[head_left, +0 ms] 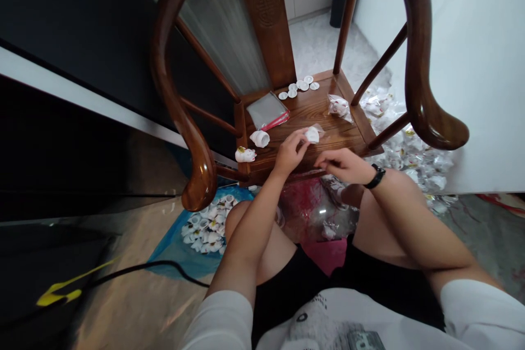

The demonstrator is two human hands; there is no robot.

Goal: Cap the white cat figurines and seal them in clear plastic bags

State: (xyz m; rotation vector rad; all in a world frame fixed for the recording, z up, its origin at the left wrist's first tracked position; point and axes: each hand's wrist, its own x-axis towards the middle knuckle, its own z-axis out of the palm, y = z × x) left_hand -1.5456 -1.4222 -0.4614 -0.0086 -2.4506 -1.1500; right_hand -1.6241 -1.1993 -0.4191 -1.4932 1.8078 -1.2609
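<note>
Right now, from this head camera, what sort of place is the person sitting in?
Probably a room in a home rather than a factory: a dark wooden armchair serves as the work surface, small white wrapped items lie heaped on the floor, and a blue plastic sheet lies beside the person.

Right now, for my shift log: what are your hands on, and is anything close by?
Left hand pinching white piece in clear plastic on the wooden chair seat. Right hand beside it, curled. Chair's curved armrest off to the left.
</note>
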